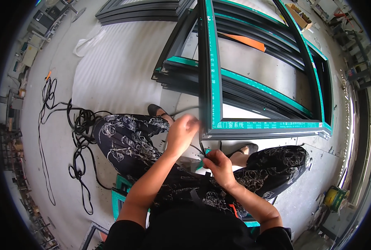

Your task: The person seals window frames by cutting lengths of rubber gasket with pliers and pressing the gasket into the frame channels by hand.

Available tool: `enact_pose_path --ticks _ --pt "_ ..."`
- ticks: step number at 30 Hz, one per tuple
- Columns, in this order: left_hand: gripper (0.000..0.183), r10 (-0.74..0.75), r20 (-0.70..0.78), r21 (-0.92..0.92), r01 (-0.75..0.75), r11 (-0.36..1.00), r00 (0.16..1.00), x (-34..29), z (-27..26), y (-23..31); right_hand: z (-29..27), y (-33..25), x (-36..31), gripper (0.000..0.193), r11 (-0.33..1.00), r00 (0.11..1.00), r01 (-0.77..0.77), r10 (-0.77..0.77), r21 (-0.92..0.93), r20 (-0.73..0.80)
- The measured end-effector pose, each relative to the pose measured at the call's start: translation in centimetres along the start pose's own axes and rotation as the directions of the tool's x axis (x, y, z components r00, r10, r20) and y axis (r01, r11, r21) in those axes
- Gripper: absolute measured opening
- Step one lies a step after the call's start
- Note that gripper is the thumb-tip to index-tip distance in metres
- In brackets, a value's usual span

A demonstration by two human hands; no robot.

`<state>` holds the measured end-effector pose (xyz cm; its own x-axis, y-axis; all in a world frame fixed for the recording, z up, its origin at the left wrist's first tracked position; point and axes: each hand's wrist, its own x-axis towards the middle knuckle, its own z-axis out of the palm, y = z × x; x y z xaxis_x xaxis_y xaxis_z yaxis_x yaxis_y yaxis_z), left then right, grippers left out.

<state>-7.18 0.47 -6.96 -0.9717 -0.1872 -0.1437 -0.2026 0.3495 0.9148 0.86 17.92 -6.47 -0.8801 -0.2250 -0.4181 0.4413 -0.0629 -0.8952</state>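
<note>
A dark grey window frame (273,130) with green protective film on its faces stands before me, on top of other frames. My left hand (183,132) is at its lower left corner, with curled fingers against the outer side; what they grip is hidden. Just below that corner, my right hand (219,167) pinches a thin black rubber strip (202,149) between thumb and fingers. Upward from this hand, the strip runs to the frame's corner.
Several more frames (181,79) lie stacked behind, and another dark stack (139,12) rests at the far left. White foam sheeting (119,62) covers floor there. Tangled black strip (83,121) lies on the left. A yellow-green spool (335,198) stands at the right.
</note>
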Motion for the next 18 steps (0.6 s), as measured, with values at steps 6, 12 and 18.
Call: enact_pose_path --ticks 6,12,18 --pt "0.024 0.089 0.115 0.327 -0.122 0.937 0.989 2.1 0.2 2.3 -1.3 -4.1 1.1 0.022 0.348 0.783 0.476 -0.585 -0.807 0.21" --pt "0.024 0.174 0.119 0.471 -0.21 0.857 0.978 2.5 0.5 2.8 -1.9 -2.9 1.8 0.016 0.229 0.785 0.474 -0.548 -0.85 0.289" --pt "0.021 0.261 0.058 0.453 -0.258 0.853 0.964 3.0 0.9 2.4 -1.7 -2.7 2.1 0.012 0.181 0.768 0.47 -0.567 -0.864 0.299"
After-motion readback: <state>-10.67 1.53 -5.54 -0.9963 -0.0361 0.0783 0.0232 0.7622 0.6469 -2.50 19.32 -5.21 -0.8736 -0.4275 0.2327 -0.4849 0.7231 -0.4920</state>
